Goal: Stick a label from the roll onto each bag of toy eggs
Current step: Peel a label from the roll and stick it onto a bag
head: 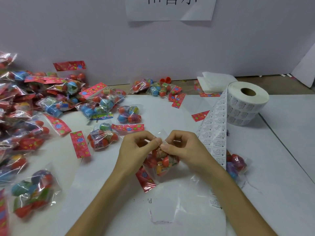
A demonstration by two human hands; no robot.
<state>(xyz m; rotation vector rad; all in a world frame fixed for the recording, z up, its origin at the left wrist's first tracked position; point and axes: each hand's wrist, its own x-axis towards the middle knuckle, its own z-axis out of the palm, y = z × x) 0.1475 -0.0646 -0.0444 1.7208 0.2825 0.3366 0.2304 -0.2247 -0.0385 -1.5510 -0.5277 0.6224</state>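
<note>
Currently you are pinching the top of one bag of toy eggs (pixel 163 166) at table centre, left hand (pixel 134 150) and right hand (pixel 184 149) both curled on it. The label roll (pixel 247 103) is standing far right; the heaped bags (pixel 51 99) at left are probably awaiting labels.

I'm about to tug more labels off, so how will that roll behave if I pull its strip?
The label roll lies flat on its end, core hole up, so it probably won't roll away; it may slide or spin. It looks thickly wound, likely fairly heavy. Its loose strip curves and twists, so expect it floppy.
</note>
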